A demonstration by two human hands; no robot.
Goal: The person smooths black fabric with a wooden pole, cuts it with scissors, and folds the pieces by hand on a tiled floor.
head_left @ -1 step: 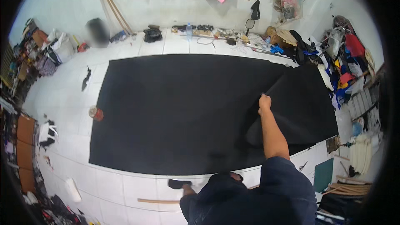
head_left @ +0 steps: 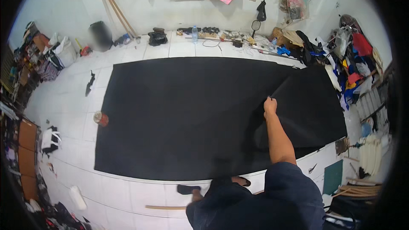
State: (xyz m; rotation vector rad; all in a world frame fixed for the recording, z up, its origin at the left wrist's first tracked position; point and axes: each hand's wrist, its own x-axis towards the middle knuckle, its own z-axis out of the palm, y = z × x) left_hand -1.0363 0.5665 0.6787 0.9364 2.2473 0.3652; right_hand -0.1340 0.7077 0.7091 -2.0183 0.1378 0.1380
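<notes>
Currently, black sheet (head_left: pixel 179 115) edge is pinched in right hand (head_left: pixel 269 105), fold lifted; sheet's long axis runs left-right, bulk lying leftward. Left hand not seen.

Landmark = big sheet (head_left: pixel 183 115), flat on tiled floor (head_left: pixel 128 196). On sheet's right part: a lifted flap (head_left: pixel 306 106), folded over, w/ right hand (head_left: pixel 269 104) at flap's edge, about mid-sheet. Just off sheet's left edge: small can (head_left: pixel 101 119). Behind sheet, along wall: bottle (head_left: pixel 194 34), tools, bag (head_left: pixel 157 38). Behind-left: bin (head_left: pixel 100 36). Right of sheet: pile of clothes (head_left: pixel 353 59). In front of sheet: person's feet, sandal (head_left: pixel 188 189), wooden stick (head_left: pixel 166 207). Front-right: green mat (head_left: pixel 332 176).
</notes>
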